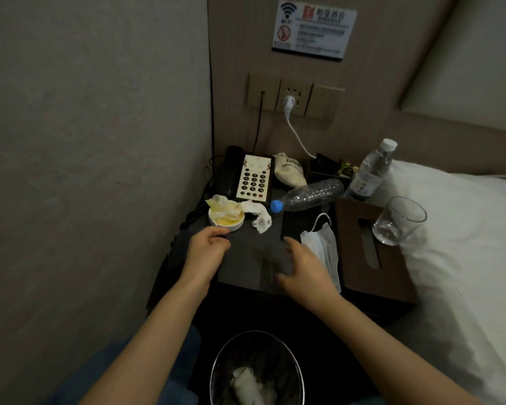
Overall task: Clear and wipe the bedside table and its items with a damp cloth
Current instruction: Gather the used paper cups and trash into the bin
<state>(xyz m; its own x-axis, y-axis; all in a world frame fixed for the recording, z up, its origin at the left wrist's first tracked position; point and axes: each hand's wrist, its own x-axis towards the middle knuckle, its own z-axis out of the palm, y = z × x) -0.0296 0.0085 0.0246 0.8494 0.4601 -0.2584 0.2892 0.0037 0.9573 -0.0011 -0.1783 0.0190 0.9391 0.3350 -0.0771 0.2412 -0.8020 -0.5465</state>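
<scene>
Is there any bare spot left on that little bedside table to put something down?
Only the front middle of the bedside table, between the left hand and right hand, short of the crumpled tissue. The back is crowded: phone, lying bottle, upright bottle. The right side holds the face mask and tissue box with a glass.

We count two plastic bottles: one lying (310, 196) with a blue cap, one upright (370, 171) with a white cap. We count one telephone (246, 176), one drinking glass (399, 220), one tissue box (371, 255), one face mask (323, 247), one small white dish (227, 219) with yellowish scraps, one crumpled tissue (259, 217), one cloth pouch (289, 171), one dark flat item (295, 226), perhaps a phone. We count one waste bin (256, 372) and two hands: left (208, 247), right (304, 267).
</scene>
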